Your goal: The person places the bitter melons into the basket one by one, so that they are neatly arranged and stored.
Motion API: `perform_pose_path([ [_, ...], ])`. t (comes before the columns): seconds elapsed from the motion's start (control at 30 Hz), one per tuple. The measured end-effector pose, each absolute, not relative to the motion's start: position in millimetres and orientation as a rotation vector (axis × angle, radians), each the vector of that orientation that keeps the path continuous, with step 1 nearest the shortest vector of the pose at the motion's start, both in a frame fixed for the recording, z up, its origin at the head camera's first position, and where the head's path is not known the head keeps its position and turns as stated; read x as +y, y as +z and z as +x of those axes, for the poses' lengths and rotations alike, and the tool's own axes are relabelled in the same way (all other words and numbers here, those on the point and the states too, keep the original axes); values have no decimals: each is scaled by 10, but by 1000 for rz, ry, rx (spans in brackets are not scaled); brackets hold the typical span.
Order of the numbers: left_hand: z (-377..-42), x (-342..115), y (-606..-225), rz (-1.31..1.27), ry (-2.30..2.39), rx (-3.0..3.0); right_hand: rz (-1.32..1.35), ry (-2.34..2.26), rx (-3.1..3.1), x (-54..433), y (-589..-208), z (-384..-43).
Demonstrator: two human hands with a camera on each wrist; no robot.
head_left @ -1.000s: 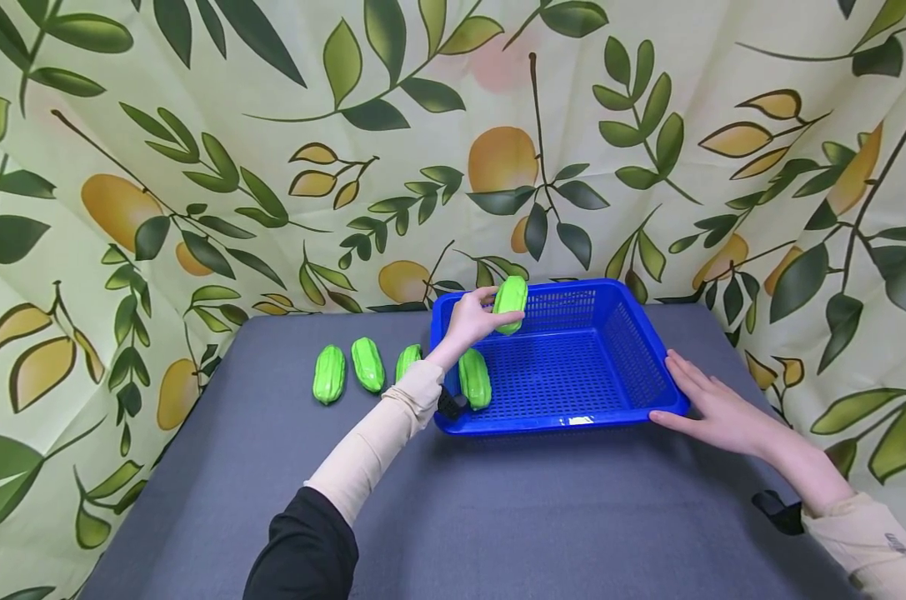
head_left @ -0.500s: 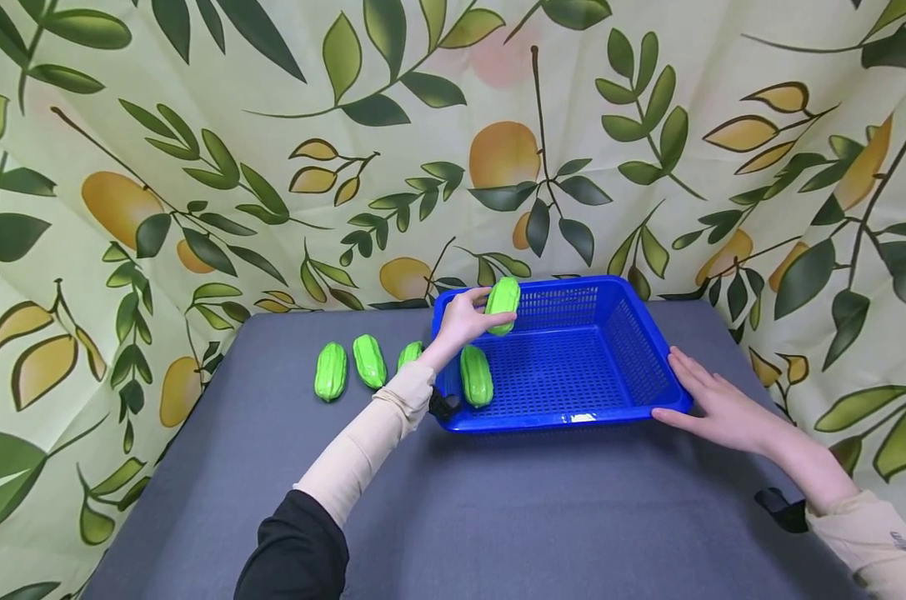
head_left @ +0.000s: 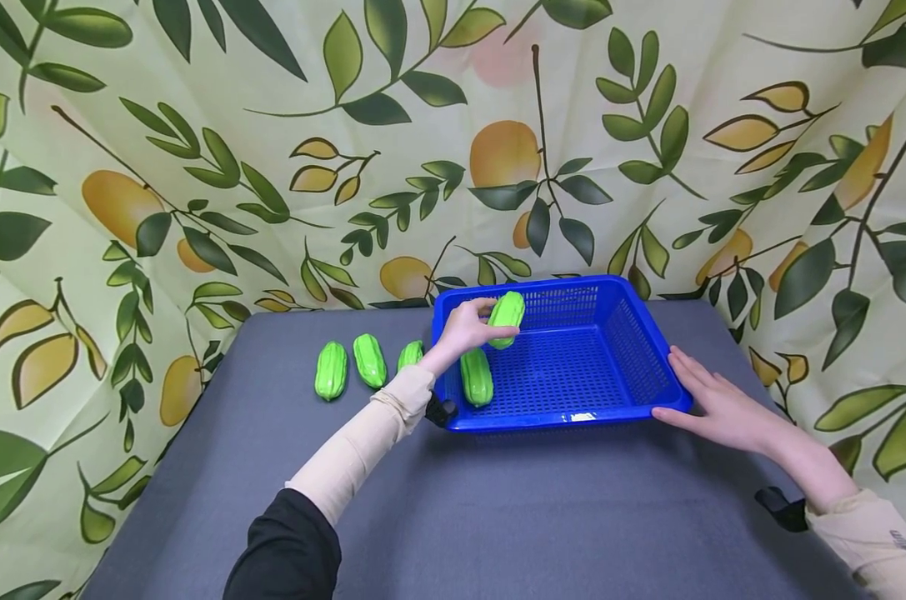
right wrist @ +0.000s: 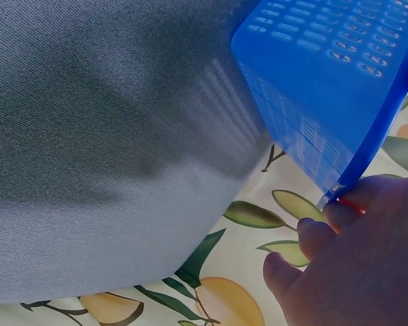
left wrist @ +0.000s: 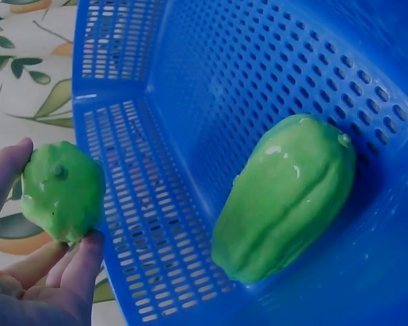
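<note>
My left hand point(head_left: 468, 327) pinches a glossy green ridged gourd point(head_left: 508, 319) between thumb and fingers, above the left part of a blue plastic basket point(head_left: 565, 422). In the left wrist view, the held gourd point(left wrist: 61, 193) shows its stem end. A second green gourd point(head_left: 477, 377) lies inside the basket, against its left side. At the basket's right side, my right hand point(head_left: 723, 410) rests on the rim with its fingers spread. The right wrist view shows those fingers point(right wrist: 316, 238) touching the outside of the basket's edge point(right wrist: 367, 163).
Left of the basket, a green gourd point(head_left: 331, 371), another gourd point(head_left: 369, 360) and a partly hidden gourd point(head_left: 410, 354) lie on the grey tabletop point(head_left: 498, 517). Behind the table hangs a cloth point(head_left: 422, 208) printed with leaves and fruit.
My left hand has shifted slightly left, then lowered the held gourd a little toward the basket. The right hand stays at the rim.
</note>
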State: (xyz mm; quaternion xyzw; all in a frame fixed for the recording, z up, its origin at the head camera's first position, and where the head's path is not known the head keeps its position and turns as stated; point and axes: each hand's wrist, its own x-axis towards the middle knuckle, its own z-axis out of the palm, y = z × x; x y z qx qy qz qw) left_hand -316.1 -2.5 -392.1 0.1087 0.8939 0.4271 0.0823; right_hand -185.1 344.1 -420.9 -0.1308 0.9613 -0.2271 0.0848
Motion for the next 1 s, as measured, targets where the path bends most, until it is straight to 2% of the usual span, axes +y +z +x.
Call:
perform_pose_path([
  [0.4,-3200,79,-3919,436,915,2740,-411,-698,2879,3491,-4265,-1851],
  [1.0,-3167,240,-3951,442,721,2740,-413,-711,2872,3505,-4242,-1858],
])
